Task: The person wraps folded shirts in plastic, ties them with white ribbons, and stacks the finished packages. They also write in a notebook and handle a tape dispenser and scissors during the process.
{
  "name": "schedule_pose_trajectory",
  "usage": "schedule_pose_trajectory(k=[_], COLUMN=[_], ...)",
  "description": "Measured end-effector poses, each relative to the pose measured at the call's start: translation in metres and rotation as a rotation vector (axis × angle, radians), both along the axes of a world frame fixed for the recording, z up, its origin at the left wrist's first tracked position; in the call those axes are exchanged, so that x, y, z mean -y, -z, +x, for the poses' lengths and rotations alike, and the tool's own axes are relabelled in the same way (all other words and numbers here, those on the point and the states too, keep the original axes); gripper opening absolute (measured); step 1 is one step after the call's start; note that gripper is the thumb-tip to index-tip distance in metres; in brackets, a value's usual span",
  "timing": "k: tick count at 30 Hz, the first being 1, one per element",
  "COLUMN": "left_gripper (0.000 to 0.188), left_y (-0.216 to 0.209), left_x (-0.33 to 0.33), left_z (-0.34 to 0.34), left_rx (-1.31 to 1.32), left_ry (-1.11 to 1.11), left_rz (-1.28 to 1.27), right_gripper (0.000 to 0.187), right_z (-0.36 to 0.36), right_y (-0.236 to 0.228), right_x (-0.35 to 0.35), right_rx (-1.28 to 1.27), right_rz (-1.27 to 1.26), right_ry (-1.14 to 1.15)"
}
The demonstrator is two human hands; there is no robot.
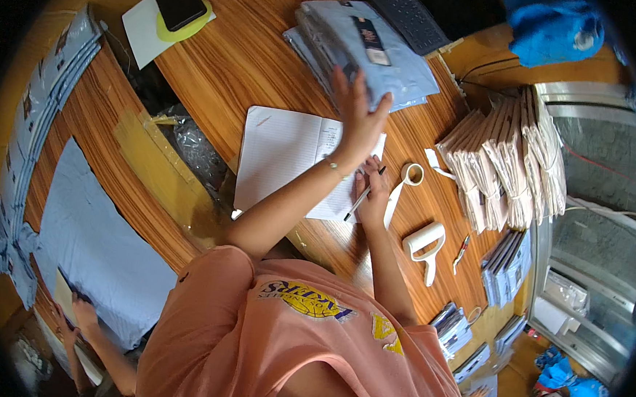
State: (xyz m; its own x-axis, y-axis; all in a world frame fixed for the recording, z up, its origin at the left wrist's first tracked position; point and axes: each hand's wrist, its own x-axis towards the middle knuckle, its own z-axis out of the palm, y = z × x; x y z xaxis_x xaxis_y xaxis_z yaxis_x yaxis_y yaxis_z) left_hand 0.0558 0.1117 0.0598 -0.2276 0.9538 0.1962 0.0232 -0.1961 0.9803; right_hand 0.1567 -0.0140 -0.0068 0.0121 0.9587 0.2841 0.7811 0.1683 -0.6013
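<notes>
My left hand [359,114] reaches across with its fingers spread, at the near edge of a stack of light-blue folded garments in clear bags [406,69]. Whether the fingertips press on the top bag I cannot tell. A dark tag [370,40] lies on that bag. My right hand [373,195] is closed round a black-and-white pen [358,203], its tip pointing down to the page. Below both hands lies an open lined notebook [277,152], with some writing on its right page; my left forearm crosses it.
Right of the notebook lie a tape roll [412,174], a white lint roller [424,243] and a small cutter [461,252]. Bundles of bagged garments [506,163] stand farther right. A phone [179,4] rests at back left. At lower left another person's hands [81,315] touch blue cloth [104,236].
</notes>
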Motion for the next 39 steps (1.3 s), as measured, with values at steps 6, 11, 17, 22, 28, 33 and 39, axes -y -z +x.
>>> schedule_pose_trajectory(k=[6,11,17,22,28,33,39], left_gripper=[0.062,0.07,0.06,0.066,0.05,0.046,0.042], left_y=[-0.066,-0.071,-0.034,-0.026,-0.015,-0.008,-0.044], left_x=[-0.019,-0.028,-0.081,-0.076,-0.068,-0.047,-0.052], left_z=[0.035,0.047,0.052,0.057,0.046,0.005,0.024], left_rx=[0.714,1.129,0.592,-0.248,-0.596,-0.458,-0.299], left_ry=[0.378,-0.032,0.06,-0.133,-0.231,-0.189,-0.153], left_rz=[-0.054,-0.311,-0.217,-0.039,0.083,-0.108,0.033], right_gripper=[0.024,0.024,0.012,0.011,0.011,0.012,0.018], right_z=[0.006,0.004,-0.004,0.001,-0.006,-0.002,-0.002], right_y=[0.007,0.013,0.006,0.016,0.005,0.007,0.009], right_x=[0.006,0.008,0.0,0.002,0.0,0.001,0.002], right_rx=[-0.015,-0.18,-0.195,-0.206,-0.216,-0.12,-0.156], right_rz=[-0.092,-0.081,-0.077,-0.062,-0.072,-0.025,-0.065], right_ry=[-0.023,0.017,0.019,0.014,0.014,0.0,0.013])
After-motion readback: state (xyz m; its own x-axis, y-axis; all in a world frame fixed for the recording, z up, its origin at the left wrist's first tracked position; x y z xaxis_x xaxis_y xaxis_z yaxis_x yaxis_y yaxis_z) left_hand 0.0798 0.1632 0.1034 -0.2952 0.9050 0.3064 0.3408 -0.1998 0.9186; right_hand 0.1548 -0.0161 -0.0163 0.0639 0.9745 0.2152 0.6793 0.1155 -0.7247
